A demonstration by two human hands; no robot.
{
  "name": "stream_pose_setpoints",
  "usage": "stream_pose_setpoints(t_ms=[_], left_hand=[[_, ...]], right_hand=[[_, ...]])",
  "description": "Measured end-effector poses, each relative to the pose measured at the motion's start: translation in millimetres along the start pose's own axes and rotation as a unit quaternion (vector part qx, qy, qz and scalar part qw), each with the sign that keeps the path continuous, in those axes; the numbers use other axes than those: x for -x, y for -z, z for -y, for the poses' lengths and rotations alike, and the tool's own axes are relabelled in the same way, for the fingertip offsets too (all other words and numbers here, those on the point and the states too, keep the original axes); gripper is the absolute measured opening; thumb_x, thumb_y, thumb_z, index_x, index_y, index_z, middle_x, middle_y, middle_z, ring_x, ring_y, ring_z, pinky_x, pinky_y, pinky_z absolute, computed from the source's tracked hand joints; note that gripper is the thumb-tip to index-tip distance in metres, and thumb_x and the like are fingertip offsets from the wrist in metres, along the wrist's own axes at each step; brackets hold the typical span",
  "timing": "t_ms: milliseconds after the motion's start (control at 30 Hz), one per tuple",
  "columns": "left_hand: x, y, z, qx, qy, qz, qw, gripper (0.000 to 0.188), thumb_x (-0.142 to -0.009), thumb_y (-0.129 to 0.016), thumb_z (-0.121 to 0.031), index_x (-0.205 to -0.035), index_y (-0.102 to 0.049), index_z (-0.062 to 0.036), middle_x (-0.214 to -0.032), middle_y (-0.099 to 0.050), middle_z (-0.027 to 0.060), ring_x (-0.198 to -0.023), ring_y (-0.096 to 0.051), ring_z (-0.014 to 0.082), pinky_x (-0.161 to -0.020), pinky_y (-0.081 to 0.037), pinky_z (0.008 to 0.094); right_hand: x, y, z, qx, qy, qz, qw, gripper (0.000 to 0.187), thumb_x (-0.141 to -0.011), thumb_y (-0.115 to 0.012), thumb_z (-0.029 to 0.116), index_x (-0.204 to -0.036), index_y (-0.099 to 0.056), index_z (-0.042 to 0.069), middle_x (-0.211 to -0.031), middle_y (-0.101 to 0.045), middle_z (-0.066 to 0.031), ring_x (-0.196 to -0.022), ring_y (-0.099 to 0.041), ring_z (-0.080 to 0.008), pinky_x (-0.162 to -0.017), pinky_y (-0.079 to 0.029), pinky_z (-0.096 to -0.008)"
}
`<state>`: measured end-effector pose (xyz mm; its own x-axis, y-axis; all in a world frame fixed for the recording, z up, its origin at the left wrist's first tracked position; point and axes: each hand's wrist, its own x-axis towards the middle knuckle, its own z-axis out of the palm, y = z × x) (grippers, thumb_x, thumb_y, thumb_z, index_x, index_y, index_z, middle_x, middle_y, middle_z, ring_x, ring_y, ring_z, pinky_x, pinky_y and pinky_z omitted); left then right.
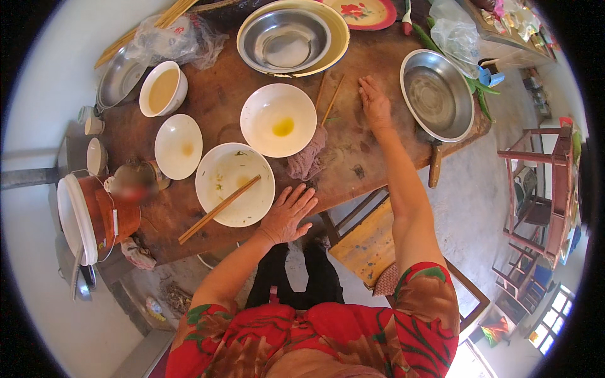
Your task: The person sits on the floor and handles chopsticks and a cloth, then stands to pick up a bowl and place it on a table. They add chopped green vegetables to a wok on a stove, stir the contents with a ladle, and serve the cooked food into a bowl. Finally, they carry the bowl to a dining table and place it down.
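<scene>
My left hand (288, 214) lies at the table's near edge, fingers spread, holding nothing. Just beside it stands a white bowl (259, 165) with scraps in the bottom and a pair of chopsticks (220, 209) across its rim. My right hand (375, 104) rests farther out on the bare wood, fingers stretched and nothing visible in them. Between the hands are a second white bowl (261, 113) with yellow oil in it, a crumpled brownish cloth (306, 157) and two thin sticks (333, 101). A steel basin (436, 94) sits to the right of my right hand.
On the wooden table (220, 75) are an oval white dish (173, 142), a bowl of tan liquid (179, 94) and nested basins (343, 38). A knife handle (435, 165) juts past the right edge. An orange bucket (120, 211) stands left; a wooden stool (362, 242) is below.
</scene>
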<state>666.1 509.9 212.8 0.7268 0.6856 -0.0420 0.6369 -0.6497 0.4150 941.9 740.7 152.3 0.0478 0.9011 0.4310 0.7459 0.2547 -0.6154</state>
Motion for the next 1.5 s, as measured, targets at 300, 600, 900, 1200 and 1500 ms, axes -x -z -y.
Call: stream_pose_setpoints(t_ms=[300,600,900,1200,1500], left_hand=[[8.0,3.8,-10.2,0.059,-0.008,-0.114,0.992,0.050,-0.078,-0.058,-0.028,-0.120,-0.045,-0.0057,-0.129,-0.040,0.0145,-0.122,-0.036,0.0311,-0.101,-0.028,0.0450],[-0.6,-117.4,-66.6,0.841,0.320,-0.012,0.437,0.028,-0.092,-0.042,-0.022,-0.100,-0.056,0.0011,-0.100,-0.059,0.0157,-0.095,-0.057,0.0275,-0.085,-0.047,0.0384],[-52.3,-143.9,-57.7,0.953,0.230,-0.145,0.134,0.036,-0.093,-0.040,-0.024,-0.121,-0.046,-0.0027,-0.119,-0.053,0.0112,-0.108,-0.052,0.0204,-0.093,-0.042,0.0404],[-50.5,-145.1,-47.9,0.948,0.254,-0.164,0.103,0.028,-0.091,-0.042,-0.023,-0.104,-0.053,-0.0011,-0.106,-0.057,0.0151,-0.103,-0.053,0.0288,-0.097,-0.038,0.0423],[-29.3,-147.2,-34.0,0.963,0.217,-0.056,0.150,0.026,-0.092,-0.043,-0.023,-0.085,-0.057,-0.0017,-0.093,-0.060,0.0166,-0.096,-0.056,0.0302,-0.097,-0.039,0.0434]], right_hand=[[56.2,7.8,44.1,0.073,0.012,-0.051,0.996,0.025,-0.075,-0.058,0.001,-0.100,-0.059,-0.001,-0.105,-0.056,-0.0166,-0.102,-0.052,-0.0337,-0.090,-0.043,-0.0375],[126.1,14.4,79.2,0.062,0.019,-0.079,0.995,0.022,-0.074,-0.055,-0.001,-0.096,-0.059,-0.001,-0.102,-0.057,-0.0167,-0.097,-0.054,-0.0340,-0.088,-0.043,-0.0408],[213.6,29.5,139.0,0.030,-0.094,-0.018,0.995,0.027,-0.078,-0.050,-0.002,-0.103,-0.058,-0.001,-0.112,-0.055,-0.0173,-0.111,-0.049,-0.0340,-0.097,-0.037,-0.0399],[293.8,26.9,171.4,-0.071,-0.094,-0.060,0.991,0.024,-0.082,-0.046,0.007,-0.101,-0.058,-0.002,-0.114,-0.053,-0.0174,-0.110,-0.048,-0.0324,-0.096,-0.035,-0.0385],[294.7,37.3,199.1,-0.050,-0.137,0.005,0.989,0.011,-0.075,-0.058,0.010,-0.084,-0.055,0.004,-0.099,-0.051,-0.0147,-0.092,-0.051,-0.0274,-0.079,-0.043,-0.0339]])
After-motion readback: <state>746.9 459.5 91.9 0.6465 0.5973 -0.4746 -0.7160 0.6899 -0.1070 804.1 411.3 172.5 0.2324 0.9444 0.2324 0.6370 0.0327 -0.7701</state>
